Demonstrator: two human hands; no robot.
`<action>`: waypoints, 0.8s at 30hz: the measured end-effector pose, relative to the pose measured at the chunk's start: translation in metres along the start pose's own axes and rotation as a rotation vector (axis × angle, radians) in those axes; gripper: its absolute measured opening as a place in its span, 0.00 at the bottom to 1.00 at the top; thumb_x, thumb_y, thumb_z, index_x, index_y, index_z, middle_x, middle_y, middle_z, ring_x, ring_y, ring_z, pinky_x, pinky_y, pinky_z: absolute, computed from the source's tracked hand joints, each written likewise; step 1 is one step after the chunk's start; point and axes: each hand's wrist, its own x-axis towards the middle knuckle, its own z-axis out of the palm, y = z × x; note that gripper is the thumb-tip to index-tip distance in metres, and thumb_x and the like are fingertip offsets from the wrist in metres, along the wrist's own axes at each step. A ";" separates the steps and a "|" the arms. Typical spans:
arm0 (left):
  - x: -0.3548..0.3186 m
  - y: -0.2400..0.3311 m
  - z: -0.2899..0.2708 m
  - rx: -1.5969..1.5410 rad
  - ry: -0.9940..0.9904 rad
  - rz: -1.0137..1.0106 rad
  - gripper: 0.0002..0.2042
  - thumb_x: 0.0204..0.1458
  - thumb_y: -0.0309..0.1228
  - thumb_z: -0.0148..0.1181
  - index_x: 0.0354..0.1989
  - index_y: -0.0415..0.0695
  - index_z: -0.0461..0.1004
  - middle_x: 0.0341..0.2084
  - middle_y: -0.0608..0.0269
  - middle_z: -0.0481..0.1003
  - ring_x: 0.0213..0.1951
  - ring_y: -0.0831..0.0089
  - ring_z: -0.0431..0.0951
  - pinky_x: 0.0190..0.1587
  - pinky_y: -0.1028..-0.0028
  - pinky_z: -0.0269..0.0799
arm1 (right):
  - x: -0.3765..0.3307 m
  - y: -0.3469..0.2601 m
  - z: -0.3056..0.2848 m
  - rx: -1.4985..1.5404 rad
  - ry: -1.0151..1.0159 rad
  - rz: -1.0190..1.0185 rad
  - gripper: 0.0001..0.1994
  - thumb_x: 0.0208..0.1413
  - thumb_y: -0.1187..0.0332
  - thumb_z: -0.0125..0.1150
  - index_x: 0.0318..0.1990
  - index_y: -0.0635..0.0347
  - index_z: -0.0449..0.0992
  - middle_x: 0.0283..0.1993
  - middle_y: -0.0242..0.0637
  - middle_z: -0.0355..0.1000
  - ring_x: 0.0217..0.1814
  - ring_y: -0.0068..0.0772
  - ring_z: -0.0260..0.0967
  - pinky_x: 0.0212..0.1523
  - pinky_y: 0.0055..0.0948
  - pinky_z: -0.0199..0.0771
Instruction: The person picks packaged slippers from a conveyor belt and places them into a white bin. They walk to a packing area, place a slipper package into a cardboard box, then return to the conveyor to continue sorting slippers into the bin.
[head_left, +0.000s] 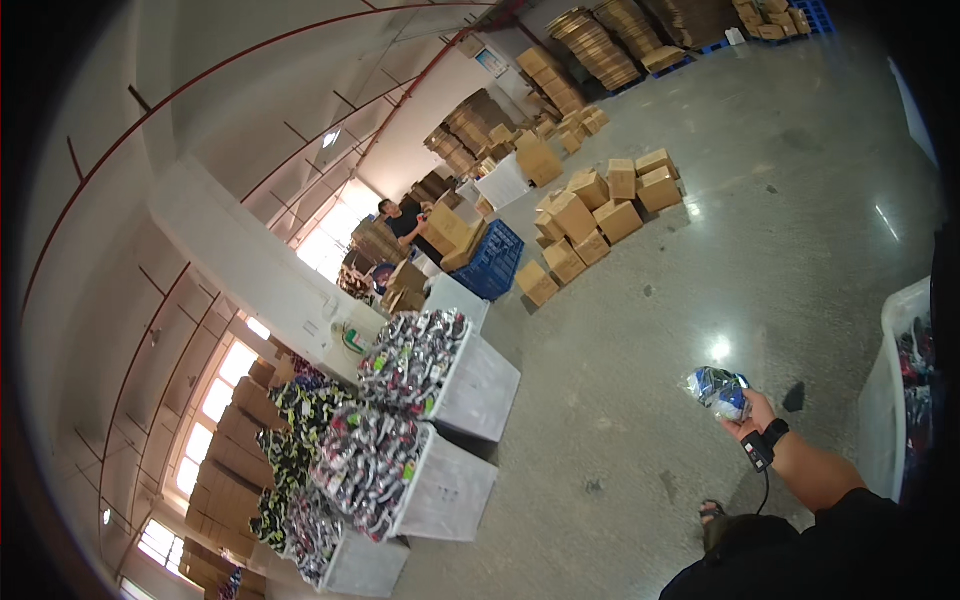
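My right hand [748,419] is held out at the lower right, its fingers closed around a clear plastic packet [718,391]. Blue, white and dark material shows through the shiny wrapping, but I cannot make out exactly what is inside. A black device with a cable is strapped to that wrist. Close to the arm, at the right edge, stands a white bin [880,400] with red and dark wrapped items in it. My left hand is out of the picture.
White bins [447,492] heaped with shiny wrapped items stand beside a pillar [260,270]. Cardboard boxes [574,216] lie on the grey floor farther off. Another person [402,224] stands behind a blue crate [490,262] with cartons on it. Flattened cardboard stacks [595,50] line the back.
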 end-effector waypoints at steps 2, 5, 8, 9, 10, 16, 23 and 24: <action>0.029 0.053 0.029 0.009 -0.024 0.001 0.24 0.60 0.42 0.53 0.61 0.44 0.66 0.51 0.56 0.75 0.51 0.60 0.76 0.47 0.62 0.73 | 0.047 0.001 0.045 -0.005 0.011 -0.016 0.21 0.61 0.58 0.52 0.56 0.62 0.66 0.55 0.44 0.68 0.56 0.43 0.68 0.55 0.47 0.73; 0.074 0.121 0.072 0.016 -0.056 0.009 0.24 0.59 0.42 0.54 0.61 0.44 0.66 0.51 0.56 0.75 0.51 0.60 0.75 0.47 0.62 0.73 | 0.114 0.005 0.117 -0.032 0.046 -0.003 0.22 0.60 0.58 0.53 0.57 0.62 0.65 0.57 0.45 0.67 0.57 0.42 0.68 0.54 0.44 0.74; 0.125 0.183 0.117 0.019 -0.091 0.016 0.25 0.58 0.42 0.55 0.62 0.45 0.65 0.51 0.56 0.74 0.50 0.61 0.75 0.47 0.61 0.73 | 0.187 0.011 0.185 -0.051 0.034 0.007 0.21 0.61 0.58 0.52 0.56 0.62 0.65 0.55 0.43 0.67 0.53 0.39 0.70 0.48 0.39 0.77; 0.144 0.201 0.133 0.020 -0.104 0.017 0.25 0.58 0.42 0.56 0.62 0.45 0.65 0.51 0.56 0.74 0.50 0.61 0.75 0.47 0.61 0.73 | 0.212 0.015 0.203 -0.061 0.017 -0.002 0.21 0.61 0.58 0.52 0.55 0.62 0.65 0.54 0.42 0.68 0.51 0.39 0.70 0.47 0.38 0.77; 0.164 0.221 0.147 0.024 -0.112 0.018 0.25 0.58 0.42 0.56 0.62 0.45 0.65 0.52 0.56 0.74 0.50 0.61 0.75 0.48 0.61 0.73 | 0.238 0.021 0.220 -0.057 -0.006 -0.008 0.20 0.61 0.58 0.51 0.54 0.62 0.66 0.53 0.42 0.69 0.50 0.40 0.71 0.46 0.38 0.78; 0.297 0.354 0.224 0.051 -0.172 0.046 0.26 0.56 0.41 0.58 0.63 0.46 0.65 0.52 0.57 0.74 0.49 0.62 0.75 0.48 0.60 0.73 | 0.397 0.057 0.308 -0.016 -0.008 0.036 0.19 0.61 0.55 0.49 0.50 0.62 0.69 0.48 0.42 0.72 0.47 0.40 0.74 0.44 0.39 0.81; 0.434 0.525 0.292 0.132 -0.254 0.130 0.28 0.55 0.41 0.61 0.64 0.47 0.64 0.52 0.57 0.73 0.49 0.63 0.75 0.49 0.60 0.73 | 0.532 0.053 0.401 -0.011 0.055 -0.004 0.18 0.59 0.54 0.50 0.47 0.59 0.72 0.43 0.38 0.75 0.41 0.36 0.76 0.36 0.36 0.82; 0.451 0.546 0.297 0.154 -0.270 0.147 0.28 0.55 0.40 0.61 0.64 0.47 0.64 0.52 0.57 0.73 0.49 0.63 0.75 0.49 0.59 0.73 | 0.549 0.051 0.408 -0.001 0.072 -0.009 0.19 0.59 0.54 0.51 0.47 0.59 0.72 0.43 0.38 0.75 0.42 0.36 0.75 0.36 0.35 0.82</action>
